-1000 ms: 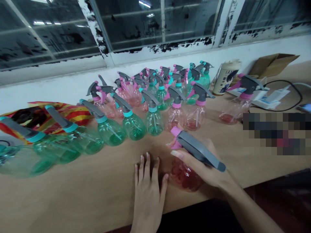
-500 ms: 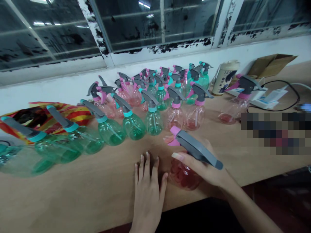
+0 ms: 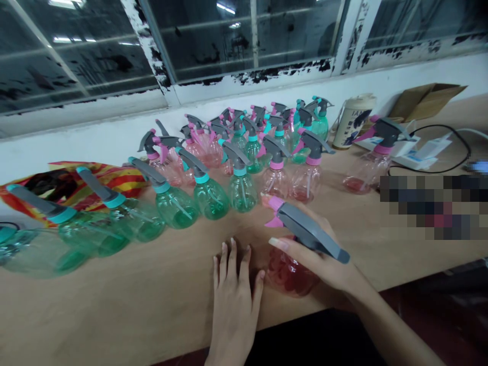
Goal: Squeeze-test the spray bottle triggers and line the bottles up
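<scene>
My right hand (image 3: 322,256) is wrapped round the neck of a pink spray bottle (image 3: 290,272) with a grey trigger head (image 3: 308,234), which stands near the front edge of the wooden table (image 3: 114,305). Just left of the bottle, my left hand (image 3: 234,292) lies flat on the table with its fingers stretched out, holding nothing. Behind them stands a row of green spray bottles (image 3: 209,195) and pink spray bottles (image 3: 307,178).
Many more green and pink spray bottles crowd the back by the white wall. A red and yellow bag (image 3: 76,183) lies at the left. At the right are a lone pink bottle (image 3: 368,162), a paper cup (image 3: 354,122), a cardboard box (image 3: 427,99) and a power strip (image 3: 419,152) with a black cable.
My right hand's fingers have moved on the trigger head, and the pink nozzle and trigger now show more clearly. My left hand stays flat on the table.
</scene>
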Tool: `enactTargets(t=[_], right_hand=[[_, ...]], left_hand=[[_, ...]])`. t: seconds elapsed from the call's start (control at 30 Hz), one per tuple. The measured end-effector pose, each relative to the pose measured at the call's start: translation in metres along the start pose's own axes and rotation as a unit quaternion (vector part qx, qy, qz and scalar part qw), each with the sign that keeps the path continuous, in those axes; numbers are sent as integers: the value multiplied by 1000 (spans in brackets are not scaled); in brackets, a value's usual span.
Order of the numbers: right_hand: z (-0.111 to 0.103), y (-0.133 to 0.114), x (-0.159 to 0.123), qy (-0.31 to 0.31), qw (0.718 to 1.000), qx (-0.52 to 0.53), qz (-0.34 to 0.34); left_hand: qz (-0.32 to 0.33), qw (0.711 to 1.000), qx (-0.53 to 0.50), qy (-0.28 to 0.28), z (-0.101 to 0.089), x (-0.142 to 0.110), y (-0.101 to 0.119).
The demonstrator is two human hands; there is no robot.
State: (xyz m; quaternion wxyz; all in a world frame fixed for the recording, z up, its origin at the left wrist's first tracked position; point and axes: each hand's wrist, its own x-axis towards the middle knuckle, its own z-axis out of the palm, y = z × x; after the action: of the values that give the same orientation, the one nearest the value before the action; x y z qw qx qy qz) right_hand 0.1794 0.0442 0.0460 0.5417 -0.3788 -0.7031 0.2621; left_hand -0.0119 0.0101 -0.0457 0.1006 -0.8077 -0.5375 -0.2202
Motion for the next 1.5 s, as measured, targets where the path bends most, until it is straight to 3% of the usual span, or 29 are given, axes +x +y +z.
enactTargets(t=[0.17, 0.63, 1.03, 1.27, 1.5], right_hand=[[1, 0, -1, 14, 999, -10, -28], [2, -10, 7, -4, 1000, 0, 18], [-2, -4, 0, -2, 1000, -15, 3], [-12, -5, -3, -24, 997, -65, 25], [-28, -10, -11, -53, 980, -188, 33]], left_hand=[[-2, 1000, 0, -2, 0, 0, 1], [-2, 1000, -8, -3, 1, -1, 0], [-3, 1000, -12, -7, 1, 0, 0], [-9, 1000, -4, -8, 3, 2, -1], [-7, 1000, -3, 2, 4, 2, -2]])
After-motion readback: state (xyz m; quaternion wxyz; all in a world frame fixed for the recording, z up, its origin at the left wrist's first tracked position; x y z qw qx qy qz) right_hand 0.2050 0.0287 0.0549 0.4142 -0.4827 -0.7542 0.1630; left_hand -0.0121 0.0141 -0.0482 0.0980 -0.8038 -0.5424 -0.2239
